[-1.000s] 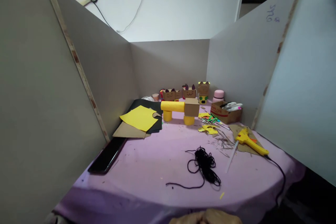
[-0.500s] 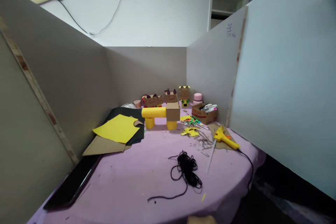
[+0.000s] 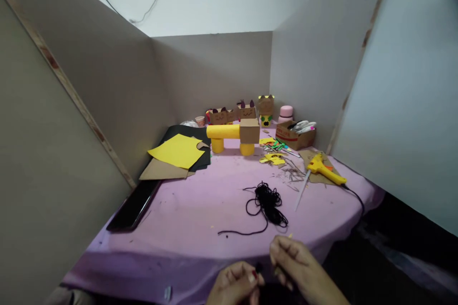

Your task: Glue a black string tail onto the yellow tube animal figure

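Observation:
My left hand (image 3: 234, 284) is at the bottom of the view, in front of the table's near edge, with its fingers closed in a pinch. A small dark bit shows near its fingertips, too unclear to name. Close by on the right is my right hand (image 3: 295, 263), its fingertips pressed together too; what they hold, if anything, is hidden. Just beyond the hands lies a tangled bundle of black cord (image 3: 270, 205), one loose end trailing left. Farther back stands a yellow paper-tube figure (image 3: 223, 131) on short tube legs, with a cardboard box head (image 3: 249, 131).
A yellow glue gun (image 3: 327, 170) rests on cardboard at the right, its cable running off the edge. Yellow paper (image 3: 177, 151) and a dark phone-like slab (image 3: 134, 207) lie left. Paper scraps (image 3: 274, 158), a box of pens (image 3: 295, 136) and cardboard figures (image 3: 246, 111) stand farther back.
Both hands have come into view at the bottom; before, only a bit of one showed at the lower edge. The view has tilted down and shifted left. Cord and tube figure lie as before.

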{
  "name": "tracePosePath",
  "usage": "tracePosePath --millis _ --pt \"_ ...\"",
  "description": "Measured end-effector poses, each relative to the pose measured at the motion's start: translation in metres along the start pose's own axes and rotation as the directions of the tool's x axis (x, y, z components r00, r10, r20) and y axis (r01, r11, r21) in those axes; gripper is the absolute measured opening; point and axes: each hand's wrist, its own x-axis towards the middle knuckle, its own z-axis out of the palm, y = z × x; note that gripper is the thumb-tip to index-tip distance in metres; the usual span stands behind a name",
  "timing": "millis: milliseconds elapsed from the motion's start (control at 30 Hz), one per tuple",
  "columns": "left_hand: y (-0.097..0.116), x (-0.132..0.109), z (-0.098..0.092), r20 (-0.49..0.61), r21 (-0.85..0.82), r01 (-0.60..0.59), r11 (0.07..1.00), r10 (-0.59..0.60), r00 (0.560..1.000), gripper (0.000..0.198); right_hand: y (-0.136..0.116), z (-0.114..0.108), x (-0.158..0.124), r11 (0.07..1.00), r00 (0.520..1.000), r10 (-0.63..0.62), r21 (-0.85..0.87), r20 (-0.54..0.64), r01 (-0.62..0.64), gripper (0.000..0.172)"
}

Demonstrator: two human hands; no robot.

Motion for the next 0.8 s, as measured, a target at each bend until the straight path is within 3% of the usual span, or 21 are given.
tracePosePath --millis 67,133,333,467,567,700,800 --pt "0.003 -0.003 0.0 -0.03 -0.127 0.051 0.991 -0.055 0.998 0.038 -0.001 -0.002 0.001 1.0 0.996 -0.009 0.028 -0.087 0.011 0.045" --pt "0.005 -0.007 0.0 -0.04 -0.206 0.08 0.975 -0.091 0.995 0.032 -0.001 -0.003 -0.001 1.0 0.995 -0.028 0.011 -0.095 0.029 0.041" --pt "0.002 -0.018 0.003 -0.093 -0.463 0.054 0.884 -0.109 0.99 0.024 -0.002 0.011 -0.015 0.977 0.991 -0.135 -0.168 0.001 0.133 0.029" --pt "-0.003 -0.017 0.005 -0.047 -0.591 0.059 0.805 -0.107 0.993 0.02 0.006 0.02 -0.015 0.964 0.98 -0.184 -0.181 0.079 0.195 0.031" --pt "-0.006 -0.015 0.005 -0.013 -0.639 0.045 0.768 -0.07 0.997 0.022 0.012 0.023 -0.013 0.958 0.975 -0.189 -0.199 0.113 0.209 0.038" --pt "-0.004 -0.018 0.009 -0.007 -0.63 0.025 0.776 -0.039 0.999 0.014 0.008 0.024 -0.014 0.909 0.964 -0.261 -0.326 0.041 0.26 0.031" --pt "-0.002 -0.02 0.011 -0.015 -0.608 -0.004 0.794 -0.006 1.0 0.012 0.005 0.023 -0.017 0.959 0.989 -0.144 -0.241 0.045 0.15 0.041"
